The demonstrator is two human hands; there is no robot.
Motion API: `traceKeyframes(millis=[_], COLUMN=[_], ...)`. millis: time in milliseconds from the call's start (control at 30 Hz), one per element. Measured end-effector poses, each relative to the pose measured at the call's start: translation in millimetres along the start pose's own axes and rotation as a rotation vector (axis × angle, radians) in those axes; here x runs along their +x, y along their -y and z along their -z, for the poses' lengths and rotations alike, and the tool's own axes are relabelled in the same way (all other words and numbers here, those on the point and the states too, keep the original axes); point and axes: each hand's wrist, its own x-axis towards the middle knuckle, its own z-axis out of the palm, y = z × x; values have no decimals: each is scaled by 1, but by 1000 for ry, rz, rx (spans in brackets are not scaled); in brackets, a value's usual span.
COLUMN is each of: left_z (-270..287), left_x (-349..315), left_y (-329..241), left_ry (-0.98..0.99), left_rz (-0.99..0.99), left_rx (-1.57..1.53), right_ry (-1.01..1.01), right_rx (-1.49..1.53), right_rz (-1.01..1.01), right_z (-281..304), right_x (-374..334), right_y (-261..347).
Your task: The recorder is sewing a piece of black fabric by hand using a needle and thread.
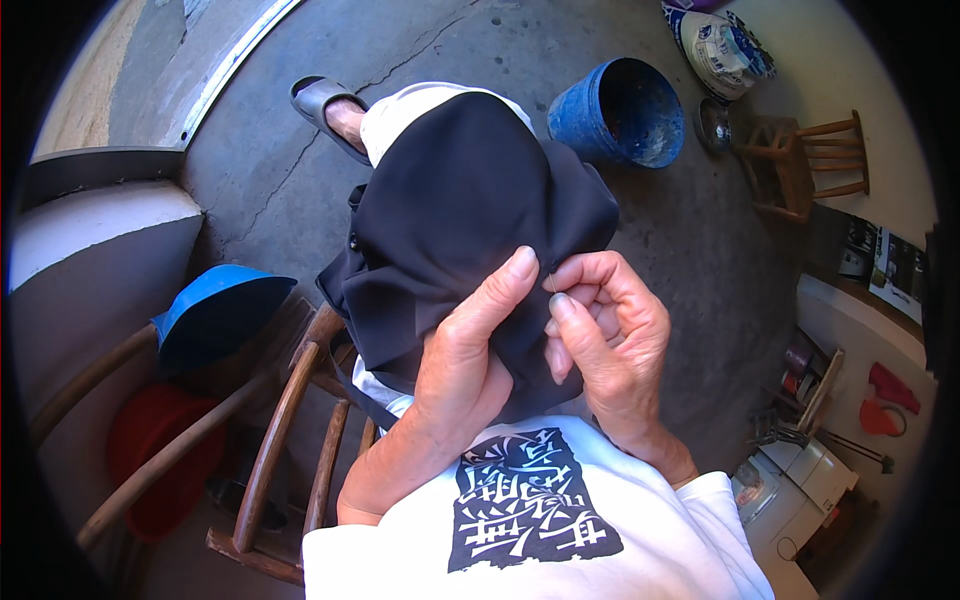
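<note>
Before us we have a cloth (450,190), our left grip (465,345) on it, our right grip (612,335) just right of that, a needle (553,283) in it. On the floor (250,110) beyond, we find a slipper (318,108) left and a bucket (575,112) right. Right of the bucket sit a sack (720,55) and a chair (787,160); to our left stands another chair (265,462), a tub (148,435) left of it.

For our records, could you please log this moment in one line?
left hand: holding black cloth | right hand: pinching needle-like item | cloth: across legs | blue bucket: on floor
</note>
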Motion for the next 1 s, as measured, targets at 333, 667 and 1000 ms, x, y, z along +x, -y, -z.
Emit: traceKeyframes(millis=[333, 667, 1000], left_z=[-1, 8, 7], left_x=[-2, -3, -4], left_y=[-1, 0, 3], left_ry=[-15, -9, -53], left_rz=[7, 18, -97], left_rx=[223, 69, 217], right_ry=[24, 31, 37], right_rx=[-65, -87, -68], right_rz=[6, 29, 7], right_z=[3, 5, 2], right_x=[4, 7, 8], right_y=[4, 1, 2])
